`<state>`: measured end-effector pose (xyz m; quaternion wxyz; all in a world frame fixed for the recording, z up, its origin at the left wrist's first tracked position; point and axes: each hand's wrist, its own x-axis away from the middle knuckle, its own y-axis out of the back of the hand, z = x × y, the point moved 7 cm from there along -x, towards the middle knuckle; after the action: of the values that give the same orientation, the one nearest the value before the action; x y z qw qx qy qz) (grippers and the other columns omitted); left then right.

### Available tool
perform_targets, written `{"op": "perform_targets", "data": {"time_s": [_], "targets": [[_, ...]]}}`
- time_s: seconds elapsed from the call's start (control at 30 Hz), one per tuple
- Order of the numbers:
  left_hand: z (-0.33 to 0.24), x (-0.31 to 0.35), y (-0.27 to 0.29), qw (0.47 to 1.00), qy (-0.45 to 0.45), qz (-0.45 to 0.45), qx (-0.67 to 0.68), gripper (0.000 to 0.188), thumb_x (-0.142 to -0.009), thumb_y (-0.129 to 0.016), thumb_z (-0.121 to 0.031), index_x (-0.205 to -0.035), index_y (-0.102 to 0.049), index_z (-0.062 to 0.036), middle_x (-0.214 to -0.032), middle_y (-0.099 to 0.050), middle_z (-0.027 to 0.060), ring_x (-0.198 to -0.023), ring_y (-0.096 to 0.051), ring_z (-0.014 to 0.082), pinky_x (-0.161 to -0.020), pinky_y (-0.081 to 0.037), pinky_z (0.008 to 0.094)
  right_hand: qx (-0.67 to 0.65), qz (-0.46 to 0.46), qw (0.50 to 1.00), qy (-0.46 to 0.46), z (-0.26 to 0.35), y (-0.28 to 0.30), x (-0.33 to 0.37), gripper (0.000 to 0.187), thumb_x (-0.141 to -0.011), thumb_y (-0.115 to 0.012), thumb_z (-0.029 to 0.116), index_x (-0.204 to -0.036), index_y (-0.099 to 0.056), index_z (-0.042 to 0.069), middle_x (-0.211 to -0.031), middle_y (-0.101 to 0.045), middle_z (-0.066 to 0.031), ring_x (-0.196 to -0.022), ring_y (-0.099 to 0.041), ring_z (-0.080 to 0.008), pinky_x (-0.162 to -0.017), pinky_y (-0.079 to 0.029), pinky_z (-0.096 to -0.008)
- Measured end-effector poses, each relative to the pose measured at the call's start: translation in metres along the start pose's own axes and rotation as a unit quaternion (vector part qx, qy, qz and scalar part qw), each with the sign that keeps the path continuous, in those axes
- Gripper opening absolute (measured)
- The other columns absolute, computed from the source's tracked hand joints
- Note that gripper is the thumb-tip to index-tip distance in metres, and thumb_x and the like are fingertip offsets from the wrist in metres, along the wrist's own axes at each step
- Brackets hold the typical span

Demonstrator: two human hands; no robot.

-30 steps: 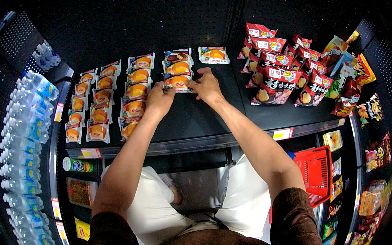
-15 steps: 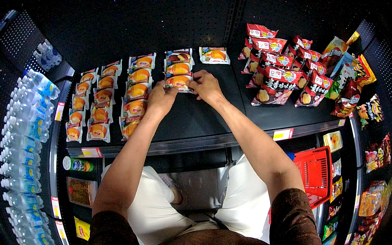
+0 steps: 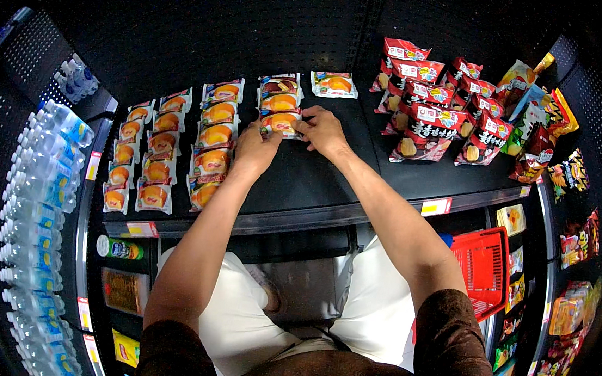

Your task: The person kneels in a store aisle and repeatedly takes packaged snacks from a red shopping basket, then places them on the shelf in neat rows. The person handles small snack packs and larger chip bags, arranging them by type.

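A wrapped bun packet (image 3: 279,124) lies at the near end of a short row on the black shelf. My left hand (image 3: 255,150) grips its left edge, and my right hand (image 3: 324,132) closes on its right side with bent fingers. Just behind it, touching, are another wrapped bun (image 3: 280,103) and a packet with a dark brown picture (image 3: 279,84). One more bun packet (image 3: 334,84) lies alone to the right of that row. Left of my left hand runs a longer row of overlapping bun packets (image 3: 216,136).
Two more bun rows fill the shelf's left side, including this packet (image 3: 154,196). Red snack bags (image 3: 424,134) stand at the right. Water bottles (image 3: 50,182) line the far left. A red basket (image 3: 482,269) sits below the shelf edge (image 3: 306,217), beside my leg.
The whole view has shifted slightly. Both hands stay on the same bun packet, and its place in the row looks the same.
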<state>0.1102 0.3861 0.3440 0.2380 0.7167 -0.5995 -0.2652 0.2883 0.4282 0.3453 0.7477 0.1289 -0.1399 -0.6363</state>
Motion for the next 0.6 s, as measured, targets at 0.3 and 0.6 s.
{"op": "perform_targets", "data": {"time_s": [0.3,0.6], "targets": [[0.000,0.001,0.003,1.000,0.002,-0.002,-0.017,0.059,-0.088,-0.066,-0.035,-0.126,-0.056,0.0094,-0.119,-0.062,0.0301,-0.113,-0.061,0.0403,-0.097,-0.048,0.0424,0.010,0.007,1.000,0.010,-0.004,-0.003,-0.002,0.055,-0.087,-0.077,0.026,-0.126,-0.055,-0.006,-0.089,-0.069,-0.0133,-0.070,-0.067,-0.0144,-0.052,-0.055,-0.0267],[0.006,0.001,0.002,0.999,0.030,0.014,-0.008,0.066,-0.089,-0.066,-0.033,-0.133,-0.048,0.0123,-0.128,-0.056,0.0331,-0.121,-0.056,0.0428,-0.103,-0.045,0.0438,0.010,0.006,1.000,0.008,0.002,-0.004,0.002,0.058,-0.086,-0.078,0.026,-0.127,-0.053,-0.006,-0.092,-0.069,-0.0155,-0.072,-0.069,-0.0160,-0.052,-0.055,-0.0269]]}}
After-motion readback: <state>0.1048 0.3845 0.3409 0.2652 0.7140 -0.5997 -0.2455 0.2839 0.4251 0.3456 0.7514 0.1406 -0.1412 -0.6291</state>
